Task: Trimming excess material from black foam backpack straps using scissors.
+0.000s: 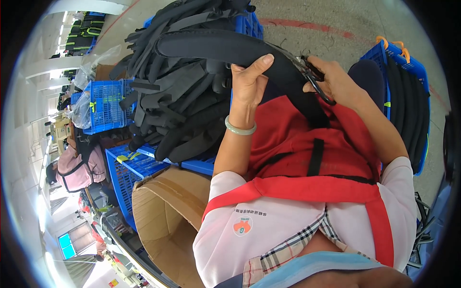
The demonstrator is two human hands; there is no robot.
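A long, curved black padded strap (206, 45) stretches across in front of me, its rounded end to the left and its narrower webbing tail hanging over my red apron (273, 127). My left hand (252, 77) grips the padded part near its middle, thumb on top. In my right hand (338, 84) is a pair of scissors (321, 89) with dark handles, fingers closed round them. The blades point up and left along the strap's far edge. Whether they touch the fabric, I cannot tell.
Many similar black straps (192, 96) are heaped on blue crates at the left. An open cardboard box (153, 211) stands near my left elbow. At the right, a blue crate (422, 77) holds black padded pieces. Another person in pink (84, 168) sits farther left.
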